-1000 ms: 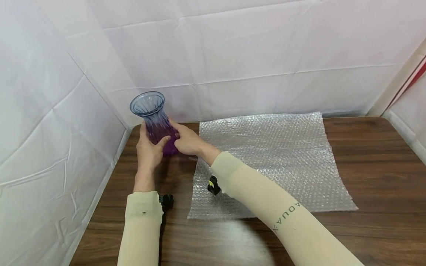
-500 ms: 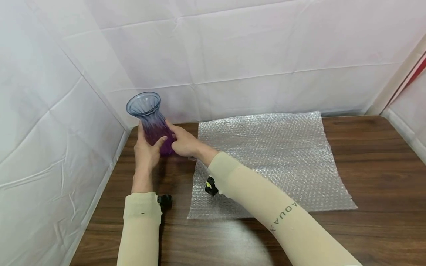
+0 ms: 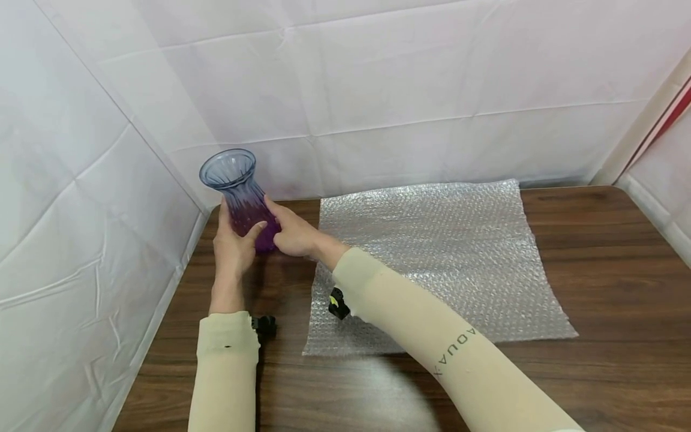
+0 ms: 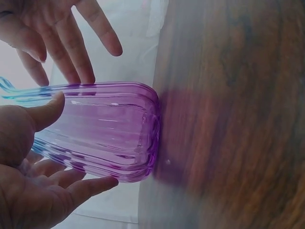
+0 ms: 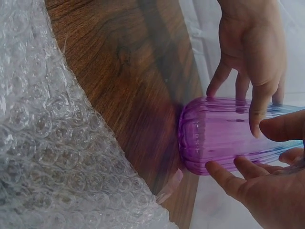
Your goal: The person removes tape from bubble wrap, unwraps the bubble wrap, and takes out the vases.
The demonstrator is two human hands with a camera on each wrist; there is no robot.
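A ribbed glass vase (image 3: 245, 210), blue at its flared mouth and purple at the base, is upright at the table's back left corner, its base close over the wood. My left hand (image 3: 231, 249) grips its left side; in the left wrist view the thumb (image 4: 50, 112) lies across the front, with fingers along the side. On the opposite side is my right hand (image 3: 296, 233), its fairly straight, spread fingers (image 4: 78, 57) touching the glass by their tips. The right wrist view shows both hands around the purple lower half (image 5: 209, 129).
A sheet of bubble wrap (image 3: 448, 252) lies flat on the brown wooden table (image 3: 610, 270), right of the vase. A small translucent strip (image 5: 170, 187) sticks out near its edge. White cloth walls (image 3: 388, 84) enclose the back and sides.
The vase and both hands have shifted slightly left, away from the bubble wrap. Both hands have stayed at the vase, and the wrap lies as before.
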